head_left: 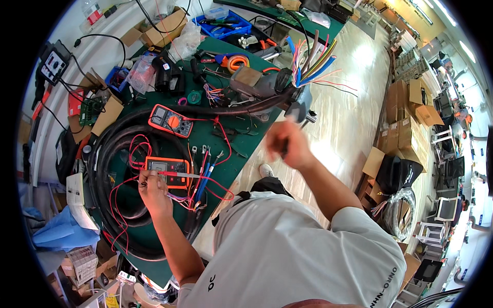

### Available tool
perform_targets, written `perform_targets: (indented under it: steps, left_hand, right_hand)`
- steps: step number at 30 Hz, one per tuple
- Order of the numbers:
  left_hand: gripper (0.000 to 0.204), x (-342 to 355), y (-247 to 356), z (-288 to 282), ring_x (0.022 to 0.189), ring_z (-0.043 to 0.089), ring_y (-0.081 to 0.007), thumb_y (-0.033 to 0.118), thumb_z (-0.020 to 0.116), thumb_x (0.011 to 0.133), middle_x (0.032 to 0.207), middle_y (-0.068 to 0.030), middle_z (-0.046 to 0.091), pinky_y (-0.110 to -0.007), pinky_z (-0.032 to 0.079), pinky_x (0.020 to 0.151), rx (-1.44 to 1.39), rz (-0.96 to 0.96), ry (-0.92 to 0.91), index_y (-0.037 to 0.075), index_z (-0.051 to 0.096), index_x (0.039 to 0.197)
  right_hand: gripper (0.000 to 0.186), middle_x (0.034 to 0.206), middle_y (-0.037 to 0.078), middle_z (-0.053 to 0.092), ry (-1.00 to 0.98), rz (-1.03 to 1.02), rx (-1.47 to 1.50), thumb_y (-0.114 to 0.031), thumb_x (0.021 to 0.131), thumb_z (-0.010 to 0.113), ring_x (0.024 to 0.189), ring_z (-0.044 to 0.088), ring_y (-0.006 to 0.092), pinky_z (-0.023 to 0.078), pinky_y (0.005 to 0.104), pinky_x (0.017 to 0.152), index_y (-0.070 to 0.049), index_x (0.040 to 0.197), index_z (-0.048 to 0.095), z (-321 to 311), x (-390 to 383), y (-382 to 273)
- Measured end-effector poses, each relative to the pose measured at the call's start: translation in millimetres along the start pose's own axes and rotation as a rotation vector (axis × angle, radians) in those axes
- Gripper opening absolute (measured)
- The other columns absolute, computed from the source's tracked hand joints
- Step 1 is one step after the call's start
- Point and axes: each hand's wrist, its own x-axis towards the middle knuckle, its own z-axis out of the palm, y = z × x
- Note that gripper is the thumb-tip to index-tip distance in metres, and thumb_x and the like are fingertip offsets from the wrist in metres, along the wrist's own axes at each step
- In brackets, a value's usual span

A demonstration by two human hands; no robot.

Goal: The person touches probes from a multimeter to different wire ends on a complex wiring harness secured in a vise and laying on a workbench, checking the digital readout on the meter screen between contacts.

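Note:
My left hand (155,192) is closed in a pinch at the front of an orange-rimmed meter (168,165). From its fingertips a slim red-and-grey pen-like tool (177,174) points right across the meter. Beside it stand blue and red wires (204,179), some with metal lugs at their ends. Red test leads (115,205) loop around the meter. Farther back lies an orange multimeter (171,121) with a dial. My right hand (287,145), blurred by motion, is raised off the table's right edge, fingers curled round something dark that is too smeared to name.
A thick black cable (97,169) coils on the green table (239,156). Its stripped, many-coloured wires (313,61) fan out past a vise (300,100). Tape (237,62), a blue crate (223,24) and cardboard boxes (164,31) crowd the back. More boxes (403,136) stand at right.

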Motion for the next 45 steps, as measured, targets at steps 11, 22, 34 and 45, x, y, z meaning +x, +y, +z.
perform_targets:
  steps: [11, 22, 34, 45]
  left_hand:
    - [0.014, 2, -7, 14, 0.044, 0.030, -0.0027, 0.006, 0.059, 0.090, 0.055, 0.0057, 0.034, -0.020, 0.023, 0.038, 0.085, 0.029, 0.178, 0.011, 0.047, 0.083]
    - [0.019, -1, -9, 42, 0.044, 0.029, -0.0043, 0.010, 0.051, 0.092, 0.055, 0.0044, 0.033, -0.022, 0.023, 0.038, 0.335, 0.078, 0.262, 0.011, 0.042, 0.075]
    - [0.022, -12, -18, 46, 0.043, 0.026, -0.0050, 0.012, 0.053, 0.092, 0.054, 0.0045, 0.031, -0.022, 0.024, 0.037, 0.438, 0.111, 0.330, 0.014, 0.044, 0.071]
    - [0.022, -10, -19, 70, 0.041, 0.030, -0.0066, 0.011, 0.053, 0.091, 0.051, 0.0023, 0.035, -0.024, 0.022, 0.037, 0.521, 0.074, 0.399, 0.013, 0.043, 0.071]
  right_hand:
    - [0.059, 0.047, 0.000, 0.034, 0.606, -0.422, 0.342, -0.057, 0.097, 0.033, 0.041, 0.032, 0.0113, 0.028, 0.0248, 0.040, -0.007, 0.071, 0.050, -98, -33, -89]
    - [0.041, 0.067, -0.001, 0.048, 0.600, -0.532, 0.664, -0.047, 0.093, 0.056, 0.063, 0.042, 0.0118, 0.034, 0.0240, 0.055, -0.007, 0.091, 0.064, -217, -44, -117]
    - [0.031, 0.080, 0.003, 0.057, 0.665, -0.279, 0.589, -0.032, 0.094, 0.060, 0.074, 0.055, 0.0154, 0.046, 0.0292, 0.069, -0.003, 0.105, 0.057, -250, -43, -71]
    - [0.030, 0.111, 0.031, 0.060, 0.604, -0.466, 0.194, -0.029, 0.101, 0.044, 0.101, 0.064, 0.0378, 0.056, 0.0450, 0.087, 0.000, 0.107, 0.044, -233, -36, -52]
